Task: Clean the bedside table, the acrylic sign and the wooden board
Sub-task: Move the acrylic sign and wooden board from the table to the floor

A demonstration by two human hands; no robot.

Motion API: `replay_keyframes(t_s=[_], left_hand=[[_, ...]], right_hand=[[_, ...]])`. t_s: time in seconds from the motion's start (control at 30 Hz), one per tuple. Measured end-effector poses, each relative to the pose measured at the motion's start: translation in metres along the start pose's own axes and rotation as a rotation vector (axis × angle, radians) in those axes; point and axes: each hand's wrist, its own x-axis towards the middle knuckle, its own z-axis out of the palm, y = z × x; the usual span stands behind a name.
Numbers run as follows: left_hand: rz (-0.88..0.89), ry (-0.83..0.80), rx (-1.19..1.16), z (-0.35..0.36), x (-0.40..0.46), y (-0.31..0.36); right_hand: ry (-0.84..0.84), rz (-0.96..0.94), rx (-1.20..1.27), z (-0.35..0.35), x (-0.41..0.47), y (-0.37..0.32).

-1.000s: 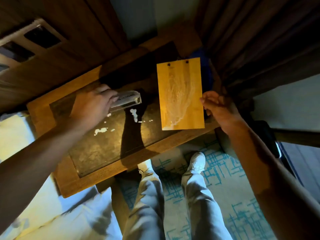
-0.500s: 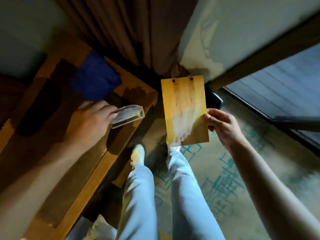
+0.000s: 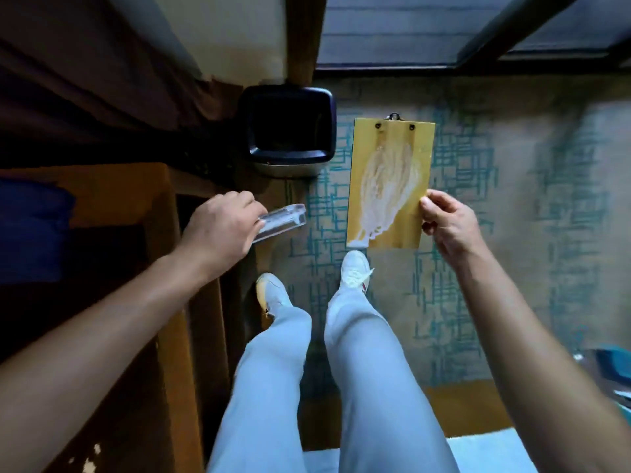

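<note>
Cleaning looked barely begun: my right hand point(image 3: 450, 223) pinched the board point(image 3: 391, 179), white-smeared, above the carpet near the bin point(image 3: 288, 131), while my left hand point(image 3: 222, 230) gripped the sign point(image 3: 281, 221) beside the surface point(image 3: 160, 206).

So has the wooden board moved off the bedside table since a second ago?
Yes. The wooden board, pinched in the right hand, lay over the bedside table then; now it hangs over the carpet, right of the bin.
</note>
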Motion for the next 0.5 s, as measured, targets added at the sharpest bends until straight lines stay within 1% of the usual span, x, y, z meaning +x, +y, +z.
replay_keyframes(t_s=[0.1, 0.23, 0.3, 0.43, 0.5], left_hand=[[0.037, -0.060, -0.037, 0.057, 0.035, 0.012], [0.056, -0.115, -0.018, 0.148, 0.074, 0.017], [0.070, -0.126, 0.008, 0.194, 0.094, 0.018], [0.051, -0.197, 0.057, 0.276, 0.132, 0.015], [0.082, -0.234, 0.077, 0.316, 0.152, 0.008]], right_hand=[[0.066, 0.076, -0.025, -0.031, 0.022, 0.053], [0.138, 0.201, -0.063, -0.054, 0.069, 0.123], [0.158, 0.226, -0.067, -0.064, 0.099, 0.156], [0.167, 0.253, -0.061, -0.069, 0.158, 0.216], [0.157, 0.255, -0.061, -0.068, 0.186, 0.243]])
